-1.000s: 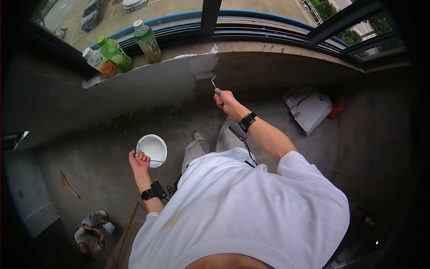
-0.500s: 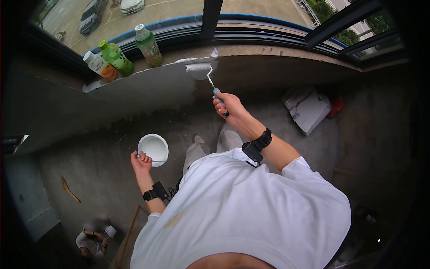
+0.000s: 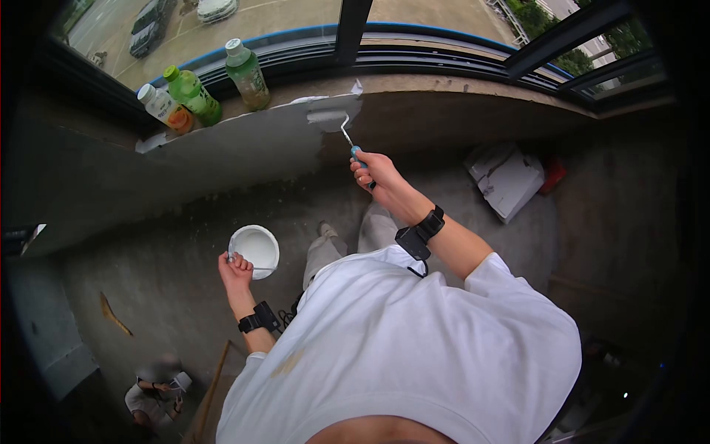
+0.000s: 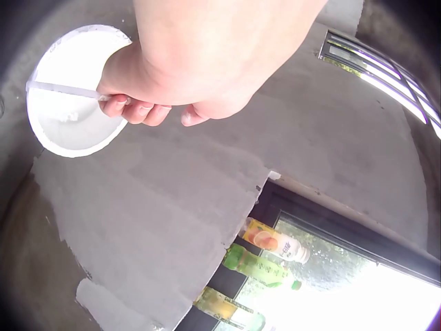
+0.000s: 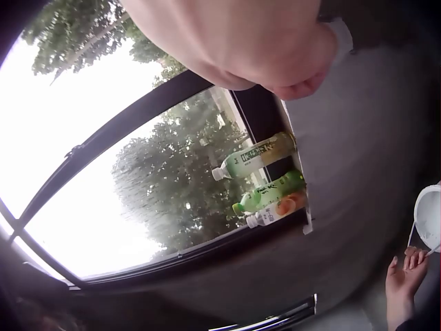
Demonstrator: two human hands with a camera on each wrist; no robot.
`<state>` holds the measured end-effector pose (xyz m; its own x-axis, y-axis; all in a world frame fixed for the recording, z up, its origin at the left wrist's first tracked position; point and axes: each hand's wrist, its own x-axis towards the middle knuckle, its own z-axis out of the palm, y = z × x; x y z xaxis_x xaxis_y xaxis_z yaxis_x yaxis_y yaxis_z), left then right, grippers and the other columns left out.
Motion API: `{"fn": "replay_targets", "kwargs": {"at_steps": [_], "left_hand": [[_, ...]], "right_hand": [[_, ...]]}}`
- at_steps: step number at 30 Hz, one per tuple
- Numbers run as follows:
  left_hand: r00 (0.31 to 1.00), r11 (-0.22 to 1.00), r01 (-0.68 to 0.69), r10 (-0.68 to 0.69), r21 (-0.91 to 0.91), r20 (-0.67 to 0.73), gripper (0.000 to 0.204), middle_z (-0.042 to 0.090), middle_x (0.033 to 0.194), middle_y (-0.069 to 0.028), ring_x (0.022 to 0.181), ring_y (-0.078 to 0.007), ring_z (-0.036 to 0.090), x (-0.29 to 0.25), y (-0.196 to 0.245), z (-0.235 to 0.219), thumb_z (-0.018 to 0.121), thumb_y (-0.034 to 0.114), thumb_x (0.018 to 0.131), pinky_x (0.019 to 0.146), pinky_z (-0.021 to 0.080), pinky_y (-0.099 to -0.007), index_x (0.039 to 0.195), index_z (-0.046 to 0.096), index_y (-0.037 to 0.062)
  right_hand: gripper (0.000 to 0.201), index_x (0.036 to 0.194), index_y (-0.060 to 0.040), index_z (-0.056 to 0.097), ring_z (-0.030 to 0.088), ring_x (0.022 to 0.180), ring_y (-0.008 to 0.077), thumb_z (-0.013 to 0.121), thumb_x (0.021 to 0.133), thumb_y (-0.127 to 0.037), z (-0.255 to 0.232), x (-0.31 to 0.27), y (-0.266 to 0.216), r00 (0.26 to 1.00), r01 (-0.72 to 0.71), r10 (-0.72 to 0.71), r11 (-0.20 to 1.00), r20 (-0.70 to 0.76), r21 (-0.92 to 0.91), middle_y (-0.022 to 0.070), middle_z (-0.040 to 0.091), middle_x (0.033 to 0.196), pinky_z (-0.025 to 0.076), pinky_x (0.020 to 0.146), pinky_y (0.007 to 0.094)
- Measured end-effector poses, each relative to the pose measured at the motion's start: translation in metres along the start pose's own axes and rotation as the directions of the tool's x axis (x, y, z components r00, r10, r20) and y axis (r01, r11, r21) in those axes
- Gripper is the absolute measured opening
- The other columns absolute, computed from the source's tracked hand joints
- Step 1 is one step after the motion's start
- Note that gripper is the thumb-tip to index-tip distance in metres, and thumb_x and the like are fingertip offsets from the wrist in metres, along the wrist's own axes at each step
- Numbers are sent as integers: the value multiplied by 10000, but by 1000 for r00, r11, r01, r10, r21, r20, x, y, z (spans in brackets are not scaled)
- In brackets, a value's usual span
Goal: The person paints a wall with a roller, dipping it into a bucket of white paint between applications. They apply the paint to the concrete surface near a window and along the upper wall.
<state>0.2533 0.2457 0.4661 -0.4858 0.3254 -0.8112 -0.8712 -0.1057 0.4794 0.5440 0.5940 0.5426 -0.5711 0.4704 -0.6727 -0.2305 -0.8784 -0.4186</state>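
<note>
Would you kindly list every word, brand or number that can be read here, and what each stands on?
None can be read with certainty.
Orange-fruit bottle: lettering too small and blurred.
Green-capped bottle: marks too blurred.
White-capped green bottle: label characters illegible.
White bucket: no lettering shows.

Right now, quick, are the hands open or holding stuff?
Left hand: closed, holding the white bucket by its handle.
Right hand: closed, holding the paint roller.
</note>
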Motion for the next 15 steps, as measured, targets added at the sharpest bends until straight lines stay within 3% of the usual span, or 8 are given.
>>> {"fn": "replay_targets", "kwargs": {"at_steps": [5,8,15], "left_hand": [[999,1000,10,-10,15,-48,296,262,519,44,460,-110,228,-2,-3,-11,519,366,837,495,203,-287,681,483,117],[998,1000,8,-7,27,-55,290,261,516,47,459,-107,230,-7,-5,-13,526,369,835,494,206,-282,692,490,120],[996,1000,17,-16,16,-92,291,261,513,53,454,-103,219,-21,-8,-23,533,381,837,491,206,-277,716,501,119]], "right_hand": [[197,863,-27,495,371,493,38,509,979,-185,-10,52,19,993,-72,74,997,-96,18,17,500,717,284,400,189],[220,863,-29,491,352,468,17,499,989,-209,-19,83,34,984,-68,64,997,-169,-21,-3,484,686,285,388,168],[235,839,-39,492,389,449,60,513,979,-227,-63,166,77,957,-51,26,995,-290,-81,14,502,663,309,377,203]]}}
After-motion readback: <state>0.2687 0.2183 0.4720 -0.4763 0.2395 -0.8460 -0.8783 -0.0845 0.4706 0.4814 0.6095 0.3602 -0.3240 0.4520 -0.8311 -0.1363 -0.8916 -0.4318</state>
